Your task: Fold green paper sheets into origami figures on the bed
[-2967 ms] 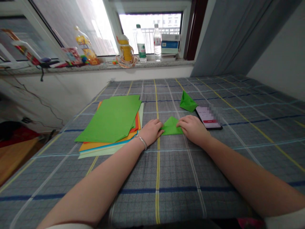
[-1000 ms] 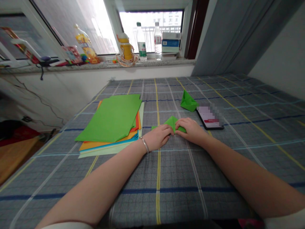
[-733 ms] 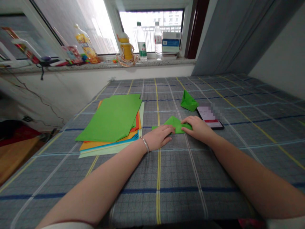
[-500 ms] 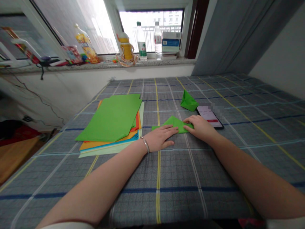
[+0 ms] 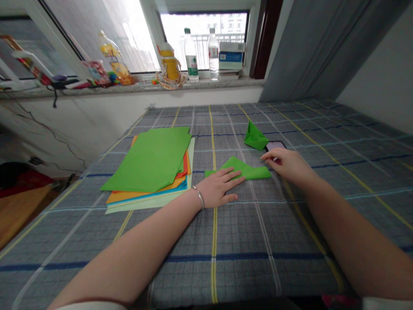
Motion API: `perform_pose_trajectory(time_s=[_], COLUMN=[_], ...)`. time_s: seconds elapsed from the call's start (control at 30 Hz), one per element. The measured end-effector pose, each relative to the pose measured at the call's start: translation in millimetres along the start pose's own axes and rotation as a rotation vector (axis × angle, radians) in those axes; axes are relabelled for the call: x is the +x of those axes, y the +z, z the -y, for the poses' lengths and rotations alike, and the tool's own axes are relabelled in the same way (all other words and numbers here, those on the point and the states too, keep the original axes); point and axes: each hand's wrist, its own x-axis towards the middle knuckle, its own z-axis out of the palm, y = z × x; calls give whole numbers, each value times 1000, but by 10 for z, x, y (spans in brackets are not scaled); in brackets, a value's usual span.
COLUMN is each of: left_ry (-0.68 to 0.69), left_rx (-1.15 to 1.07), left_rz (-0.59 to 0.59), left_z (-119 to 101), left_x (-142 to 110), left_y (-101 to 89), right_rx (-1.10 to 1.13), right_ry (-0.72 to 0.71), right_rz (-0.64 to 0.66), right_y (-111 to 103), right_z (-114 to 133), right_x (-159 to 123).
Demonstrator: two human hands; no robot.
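Note:
A folded piece of green paper [image 5: 254,172], with a peak at the back and a long flat strip along its front, lies on the plaid cloth. My left hand [image 5: 222,185] rests flat on its left part with fingers spread, a bangle on the wrist. Just past the paper's right end is my right hand [image 5: 290,167], its fingers loosely bent and nothing visible in them. That hand partly covers a phone [image 5: 275,145]. Beside the phone stands a folded green paper shape [image 5: 254,137] with a pointed top.
To the left lies a stack of coloured sheets [image 5: 151,159], green on top. The plaid cloth [image 5: 180,275] covers the table. Along the windowsill [image 5: 142,87] stand a yellow drinking cup [image 5: 171,66], clear bottles [image 5: 191,60] and a blue-and-white box [image 5: 231,56].
My right hand has moved off the paper to the right, over the phone, uncovering the strip's right end. My left hand stays on the paper, its fingers now more spread.

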Motion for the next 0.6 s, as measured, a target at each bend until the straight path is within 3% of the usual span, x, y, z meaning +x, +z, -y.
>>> perform_pose_trajectory(time_s=[0.13,0.23,0.4,0.6], left_ry=[-11,-20,-15,-16], left_rx=[3,2,-14,-52], left_rz=[23,39,30,36], left_z=[-8,-3,11,5], left_x=[9,13,14,17], left_y=[2,10,29,-3], right_rx=[16,-95,-320,-409], right_ry=[-232,-353,-360,-401], right_rz=[152,258,304,327], right_y=[13,94,189,192], right_z=[122,283,464,488], right_x=[-18,-37,-55,-55])
